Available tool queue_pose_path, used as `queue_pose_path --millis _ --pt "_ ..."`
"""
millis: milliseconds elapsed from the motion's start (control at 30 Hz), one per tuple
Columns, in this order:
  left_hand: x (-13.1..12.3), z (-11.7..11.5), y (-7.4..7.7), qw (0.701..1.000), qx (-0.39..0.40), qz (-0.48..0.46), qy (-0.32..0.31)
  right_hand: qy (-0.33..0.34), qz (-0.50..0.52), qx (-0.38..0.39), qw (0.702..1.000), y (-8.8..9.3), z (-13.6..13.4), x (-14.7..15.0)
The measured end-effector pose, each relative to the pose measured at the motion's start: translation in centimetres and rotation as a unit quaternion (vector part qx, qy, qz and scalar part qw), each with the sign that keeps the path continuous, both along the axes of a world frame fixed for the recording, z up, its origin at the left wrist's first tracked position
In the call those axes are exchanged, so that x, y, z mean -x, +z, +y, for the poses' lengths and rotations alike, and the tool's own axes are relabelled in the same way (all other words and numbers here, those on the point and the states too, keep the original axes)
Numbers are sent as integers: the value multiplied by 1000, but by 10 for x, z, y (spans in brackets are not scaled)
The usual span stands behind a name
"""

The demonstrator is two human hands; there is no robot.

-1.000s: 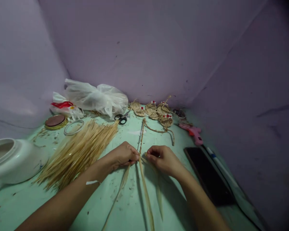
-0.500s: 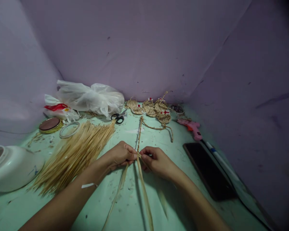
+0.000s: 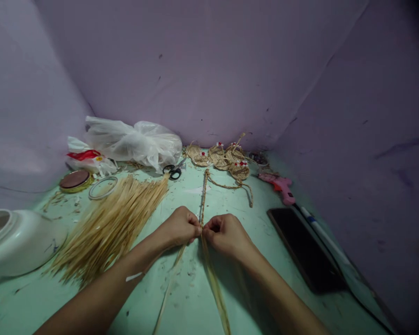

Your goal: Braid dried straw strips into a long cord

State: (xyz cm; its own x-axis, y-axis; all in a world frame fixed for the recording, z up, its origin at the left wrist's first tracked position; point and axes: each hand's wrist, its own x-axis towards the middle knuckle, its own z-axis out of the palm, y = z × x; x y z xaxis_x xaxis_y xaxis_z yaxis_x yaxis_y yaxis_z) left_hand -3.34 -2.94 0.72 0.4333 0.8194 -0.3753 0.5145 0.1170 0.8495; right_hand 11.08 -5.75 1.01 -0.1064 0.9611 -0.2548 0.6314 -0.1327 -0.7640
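A thin braided cord [image 3: 204, 195] of dried straw-coloured fibre runs from its far end on the green tabletop down to my hands. My left hand [image 3: 181, 227] pinches its near end from the left, and my right hand [image 3: 226, 234] pinches at the same spot from the right, fingertips nearly touching. Loose flat fibre strands [image 3: 213, 284] trail from the braid toward me, one under my left hand and another between the hands. A finished thin braid [image 3: 226, 186] branches off at the far end and lies curled to the right.
Left: a bundle of dried fibre [image 3: 120, 223], a white jar [image 3: 24, 239], a tape ring [image 3: 103, 188], a round tin [image 3: 75, 180], a plastic bag [image 3: 139, 142]. Scissors [image 3: 174, 172] and woven pieces with red beads [image 3: 218, 157] lie behind. Right: pink glue gun [image 3: 281, 185], phone [image 3: 305, 249].
My right fingers have drawn in closer around the braid's near end, beside my left fingertips. The loose strands have shifted slightly. The whole view has moved a little.
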Motion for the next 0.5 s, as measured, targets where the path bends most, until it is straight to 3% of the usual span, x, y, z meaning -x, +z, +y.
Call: queue_pose_path --millis 100,200,500 --pt "2 0 -2 1000 -12 -12 -7 33 106 76 991 5 2 -3" --pt "4 1 -1 998 -2 -66 -19 34 240 138 960 7 5 -7" --pt "6 2 1 992 7 -119 -31 -59 360 126 923 -3 8 0"
